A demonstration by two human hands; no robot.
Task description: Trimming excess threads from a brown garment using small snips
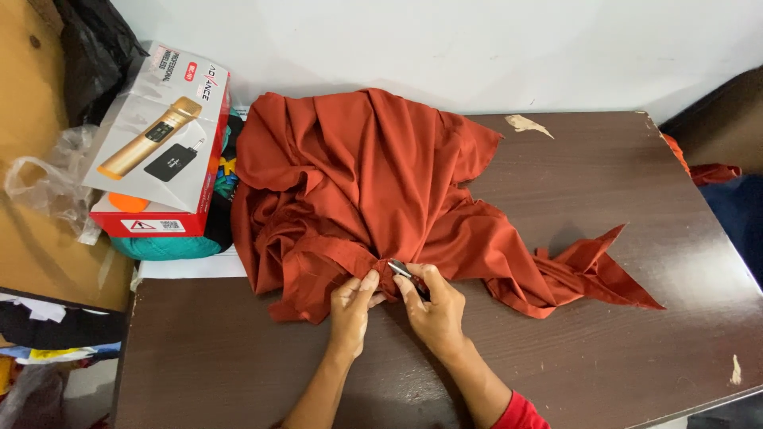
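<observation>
— Near the table's (604,342) front edge, what's happening?
— Left hand (352,306) pinches the rust-red cloth's (373,179) near hem; right hand (433,306) grips a small dark tool (401,271) against it.

Bench (604,349): dark brown wood-grain top, pale chips in the veneer at the far edge and the near right corner. Wall (477,48): plain white, meeting the bench's far edge; soft, even light, faint shadow along the join. Left side: tan wooden panel (32,159) with a black bag (95,56) and a clear plastic bag (48,187) against it. Cardboard box (163,135), grey and red, picturing a gold microphone, at the bench's far left. Stacked clothing (48,334) lower left. Blue and orange fabric (727,191) beyond the right edge.
</observation>
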